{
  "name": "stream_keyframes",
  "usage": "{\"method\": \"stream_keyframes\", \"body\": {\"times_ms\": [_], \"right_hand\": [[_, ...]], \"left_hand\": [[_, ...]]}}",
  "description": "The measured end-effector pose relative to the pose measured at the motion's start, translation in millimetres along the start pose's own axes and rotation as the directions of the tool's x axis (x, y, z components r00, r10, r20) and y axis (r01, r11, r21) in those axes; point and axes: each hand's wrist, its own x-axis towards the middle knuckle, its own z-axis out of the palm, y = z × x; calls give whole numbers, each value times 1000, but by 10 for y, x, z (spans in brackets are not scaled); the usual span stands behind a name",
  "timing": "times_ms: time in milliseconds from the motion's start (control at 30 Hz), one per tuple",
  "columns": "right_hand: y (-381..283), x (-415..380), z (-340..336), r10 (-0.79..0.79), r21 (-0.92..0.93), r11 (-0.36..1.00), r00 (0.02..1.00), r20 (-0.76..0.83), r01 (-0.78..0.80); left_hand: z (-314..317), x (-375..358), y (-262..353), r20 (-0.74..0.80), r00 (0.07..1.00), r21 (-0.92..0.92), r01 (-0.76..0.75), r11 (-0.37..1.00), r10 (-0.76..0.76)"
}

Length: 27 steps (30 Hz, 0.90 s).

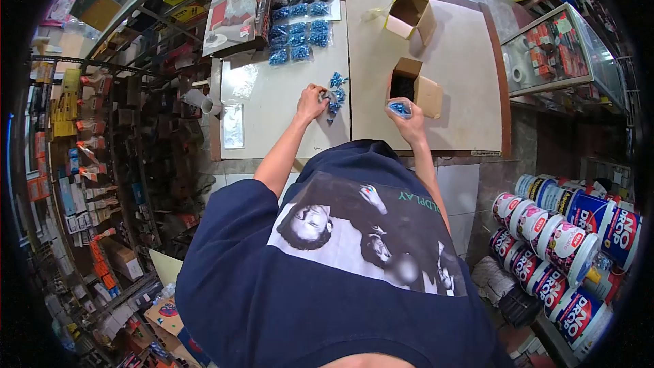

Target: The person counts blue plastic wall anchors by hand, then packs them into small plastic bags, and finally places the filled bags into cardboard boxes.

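Note:
At the loose pile of small blue pieces (pixel 338 95) on the white table, my left hand (pixel 313 103) has its fingers curled against the pile's left side; a small grey thing shows at the fingertips. My right hand (pixel 409 121) holds a small clear bag (pixel 400 108) with blue pieces in it, just in front of an open cardboard box (pixel 428 97) with a dark inside. Filled clear bags of blue pieces (pixel 298 37) lie in rows further back. A flat stack of clear plastic bags (pixel 233 126) lies at the table's left.
A second open carton (pixel 409 19) stands at the back of the table (pixel 463 61). A large printed box (pixel 235 13) is at the back left. Shelves (pixel 88 163) flank the left, a glass case (pixel 550 51) the right, with paint buckets (pixel 565 245) below.

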Motion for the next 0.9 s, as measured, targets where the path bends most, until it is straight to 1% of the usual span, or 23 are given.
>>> {"method": "stream_keyframes", "body": {"times_ms": [33, 100, 200, 333, 400, 433, 500, 533, 600, 633, 700, 733, 767, 833, 867, 900], "right_hand": [[54, -1, -14, -5, 14, 1000, 1000, -11, 5], [122, -5, -32, -8, 29, 1000, 1000, -20, 9], [136, -20, -54, -16, 29, 999, 999, -35, 17], [114, -5, -47, 1, 48, 999, 1000, -8, -1], [84, 11, -36, 5, 45, 999, 1000, 9, -5], [55, 5, -31, 8, 25, 1000, 1000, 19, -9], [-1, 17, -19, 5, 5, 1000, 999, 31, -5], [-23, 14, -10, 11, 2, 1000, 999, 35, -11], [-28, 28, 5, 13, -3, 1000, 999, 43, -13], [2, 39, 17, 13, -7, 1000, 999, 52, -12], [41, 72, 48, 10, -14, 1000, 998, 63, -9], [47, 84, 72, 3, -11, 1000, 998, 64, -2], [55, 93, 87, -2, -9, 1000, 998, 62, 2], [27, 116, 124, 10, 1, 1000, 996, 88, -10], [10, 130, 145, 19, 15, 1000, 993, 116, -21], [-2, 145, 164, 19, 10, 1000, 993, 116, -20]], "left_hand": [[-1, -17, -7, -1, 1000, 3, 2, 1000, -2], [13, -46, -26, -44, 998, 52, -40, 998, 42], [23, -69, -54, -58, 998, 15, -5, 1000, 6], [47, -131, -88, -108, 994, 32, -12, 999, 15], [61, -152, -111, -143, 988, -25, 50, 998, -53], [59, -165, -113, -148, 987, -27, 53, 998, -57], [32, -180, -99, -113, 984, -91, 129, 987, -139], [11, -187, -83, -118, 983, -92, 131, 987, -142], [-46, -192, -11, -125, 976, -187, 153, 970, -178], [-88, -177, 45, -130, 975, -190, 155, 970, -181], [-198, -104, 209, -201, 976, -221, 37, 975, -82], [-289, -64, 345, -211, 977, -243, -25, 970, -28], [-375, -33, 488, -211, 977, -246, -25, 969, -29], [-609, 14, 890, -156, 982, -331, -156, 931, 109], [-710, 16, 1086, -157, 982, -337, -157, 929, 108], [-809, -1, 1279, -154, 964, -351, -260, 900, 218]]}}
